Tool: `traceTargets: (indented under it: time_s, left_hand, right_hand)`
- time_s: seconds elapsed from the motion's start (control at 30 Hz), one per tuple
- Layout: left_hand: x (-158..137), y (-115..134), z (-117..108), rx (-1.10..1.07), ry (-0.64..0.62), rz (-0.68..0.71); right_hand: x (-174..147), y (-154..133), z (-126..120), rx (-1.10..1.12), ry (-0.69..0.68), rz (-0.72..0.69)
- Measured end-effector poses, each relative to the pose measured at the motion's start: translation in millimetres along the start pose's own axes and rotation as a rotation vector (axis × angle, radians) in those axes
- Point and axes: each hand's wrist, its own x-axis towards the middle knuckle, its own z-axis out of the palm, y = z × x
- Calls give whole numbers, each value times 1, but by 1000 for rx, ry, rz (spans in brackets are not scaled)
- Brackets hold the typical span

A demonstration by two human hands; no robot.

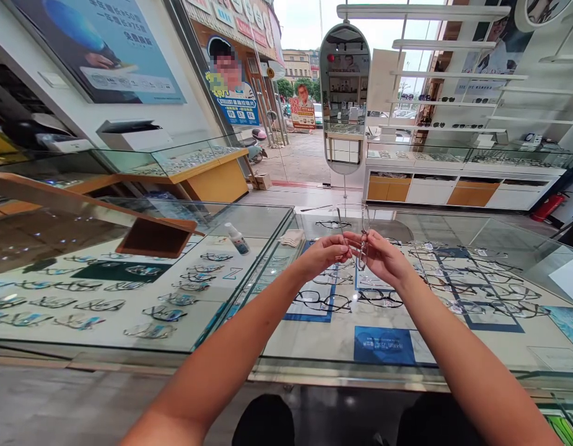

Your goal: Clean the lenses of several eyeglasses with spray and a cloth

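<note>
Both of my arms reach out over a glass display case [309,347]. A pair of thin-framed eyeglasses [364,217] is held up between my hands, its lenses turned nearly edge-on. My left hand [327,255] pinches a temple arm of the glasses, the fingers closed. On the other side, my right hand [383,255] grips the front of the frame near the lenses. Below the glass lie rows of eyeglasses [321,301], and a folded pale cloth [292,238] rests on the case left of my hands.
A small spray bottle [236,239] stands on the left-hand case. Farther left is a brown wooden piece [153,237]. An oval mirror [345,99] rises beyond the counter. White shelves [444,75] with sunglasses hang at the right, above a fire extinguisher [547,207] on the floor.
</note>
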Motion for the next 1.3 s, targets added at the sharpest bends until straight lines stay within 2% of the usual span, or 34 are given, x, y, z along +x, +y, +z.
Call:
traceTargets:
  time_s: [0.27, 0.5, 0.8, 0.93, 1.13, 1.23, 1.3]
  left_hand:
    - [1, -1, 2, -24, 24, 28]
    - [-1, 5, 4, -50, 128, 89]
    - [4, 12, 2, -162, 396, 134]
    - [4, 13, 2, -205, 450, 112]
    - [3, 9, 1, -43, 451, 95]
    - [3, 10, -5, 54, 589, 155]
    - [3, 16, -12, 132, 746, 284]
  right_hand:
    - [0, -1, 3, 9, 8, -4]
    - [0, -1, 3, -8, 74, -27]
    - [2, -7, -3, -6, 207, -102]
    - [4, -6, -5, 5, 231, -127]
    - [4, -9, -8, 1, 250, -149]
    - [2, -16, -9, 9, 264, -166]
    - [0, -21, -9, 19, 277, -176]
